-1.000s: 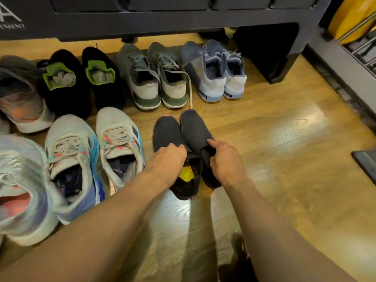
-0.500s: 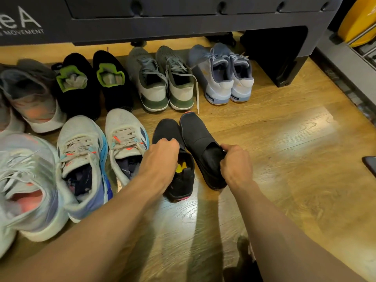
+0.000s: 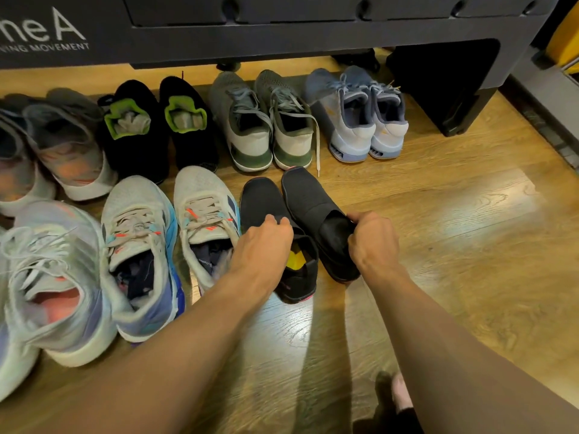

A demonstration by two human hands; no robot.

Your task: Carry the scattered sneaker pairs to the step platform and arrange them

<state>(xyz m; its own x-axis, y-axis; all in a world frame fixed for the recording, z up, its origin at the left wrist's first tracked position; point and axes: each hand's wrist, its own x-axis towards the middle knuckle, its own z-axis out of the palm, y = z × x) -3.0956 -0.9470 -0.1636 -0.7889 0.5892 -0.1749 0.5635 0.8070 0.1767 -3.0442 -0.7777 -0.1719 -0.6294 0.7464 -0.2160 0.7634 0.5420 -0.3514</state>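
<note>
Two black slip-on sneakers lie side by side on the wooden floor, toes pointing away from me. My left hand (image 3: pixel 266 242) grips the collar of the left black sneaker (image 3: pixel 263 198), which has a yellow insole patch. My right hand (image 3: pixel 372 242) pinches the collar of the right black sneaker (image 3: pixel 308 198), whose heel angles out to the right. Both soles rest on the floor (image 3: pixel 438 220).
A back row holds grey-orange sneakers (image 3: pixel 69 142), black-and-green sneakers (image 3: pixel 163 130), grey-green sneakers (image 3: pixel 266 126) and light blue sneakers (image 3: pixel 360 120). White-blue sneakers (image 3: pixel 169 233) sit left of my hands. A dark platform (image 3: pixel 282 29) overhangs the back row. Bare floor lies to the right.
The view has drifted slightly. My right hand has swung the right black sneaker's heel outward to the right; the left hand has slid toward the left sneaker's tongue.
</note>
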